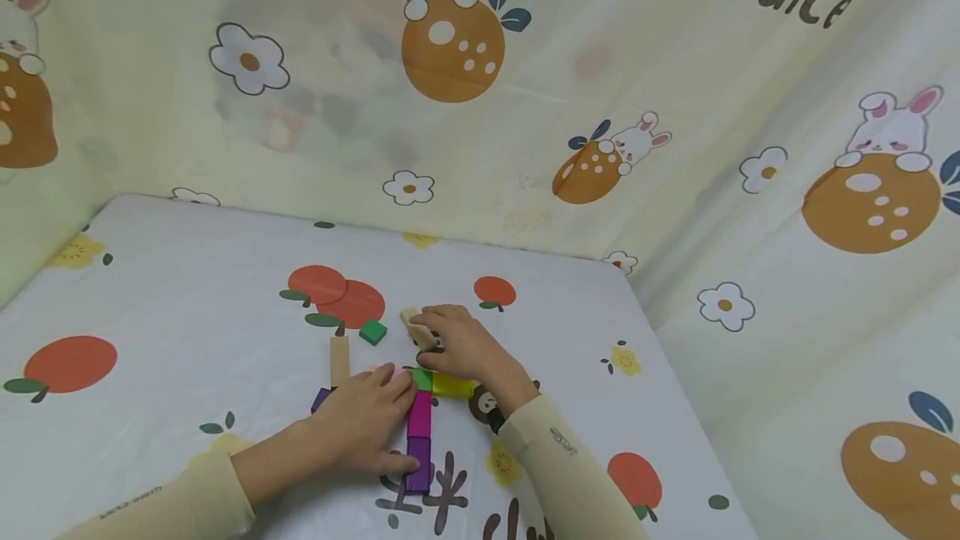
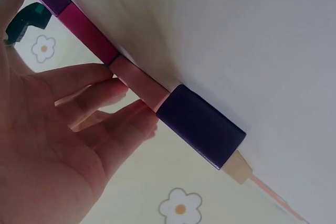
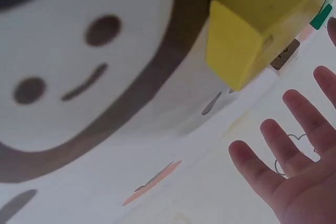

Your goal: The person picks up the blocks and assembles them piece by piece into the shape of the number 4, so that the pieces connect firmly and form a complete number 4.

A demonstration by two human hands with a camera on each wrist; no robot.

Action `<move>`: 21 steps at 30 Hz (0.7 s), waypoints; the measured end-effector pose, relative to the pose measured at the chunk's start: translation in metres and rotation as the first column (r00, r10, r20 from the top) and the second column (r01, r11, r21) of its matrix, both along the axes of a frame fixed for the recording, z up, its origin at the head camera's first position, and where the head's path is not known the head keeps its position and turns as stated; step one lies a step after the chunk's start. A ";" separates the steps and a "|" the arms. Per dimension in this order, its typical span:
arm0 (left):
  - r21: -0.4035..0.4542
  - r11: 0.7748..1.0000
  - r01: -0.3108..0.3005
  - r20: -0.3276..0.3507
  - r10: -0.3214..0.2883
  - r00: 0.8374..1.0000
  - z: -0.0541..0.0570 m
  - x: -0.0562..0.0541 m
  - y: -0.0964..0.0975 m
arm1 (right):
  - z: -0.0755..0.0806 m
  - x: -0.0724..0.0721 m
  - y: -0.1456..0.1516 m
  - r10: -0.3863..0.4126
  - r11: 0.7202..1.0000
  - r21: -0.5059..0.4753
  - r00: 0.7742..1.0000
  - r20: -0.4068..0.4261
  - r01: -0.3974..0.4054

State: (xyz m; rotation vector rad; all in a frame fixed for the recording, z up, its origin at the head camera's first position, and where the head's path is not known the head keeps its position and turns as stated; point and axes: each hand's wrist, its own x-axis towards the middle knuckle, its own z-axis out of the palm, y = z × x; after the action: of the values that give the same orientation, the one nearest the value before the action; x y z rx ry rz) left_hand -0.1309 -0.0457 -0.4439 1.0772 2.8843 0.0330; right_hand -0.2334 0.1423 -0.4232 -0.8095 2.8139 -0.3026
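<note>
My left hand [image 1: 367, 423] lies palm down over a layout of coloured blocks. Its thumb touches a purple block [image 1: 417, 473], with a magenta block [image 1: 420, 413] beyond. Its straight fingers reach a pink block [image 2: 139, 82]; a dark purple block [image 2: 202, 127] stands beside that in the left wrist view. A bright green block [image 1: 422, 380] joins the magenta block to a yellow block [image 1: 452, 386]. My right hand [image 1: 465, 344] hovers past the yellow block, fingertips right at a plain wooden block [image 1: 417, 328]. In the right wrist view its fingers are spread and straight.
Another plain wooden block [image 1: 340, 361] extends beyond a purple block [image 1: 321, 399] left of my left hand. A small green block [image 1: 372, 332] lies apart, farther back. The tabletop [image 1: 187, 290] has a fruit-print cover; a printed curtain [image 1: 322, 140] hangs behind.
</note>
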 end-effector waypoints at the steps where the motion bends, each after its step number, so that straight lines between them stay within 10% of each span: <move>1: 0.003 1.000 0.000 0.003 0.000 1.000 -0.001 0.000 0.000 | 0.000 -0.001 -0.001 -0.001 1.000 0.002 1.000 0.005 0.001; 21: -0.020 1.000 0.005 -0.025 -0.006 1.000 -0.002 0.001 0.002 | -0.008 -0.011 -0.015 0.065 0.996 0.056 0.997 0.039 -0.068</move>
State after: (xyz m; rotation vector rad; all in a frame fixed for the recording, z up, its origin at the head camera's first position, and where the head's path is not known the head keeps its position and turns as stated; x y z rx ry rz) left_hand -0.1302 -0.0433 -0.4455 1.0901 2.8969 -0.0098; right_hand -0.2448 0.1277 -0.4312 -0.8738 2.7412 -0.2234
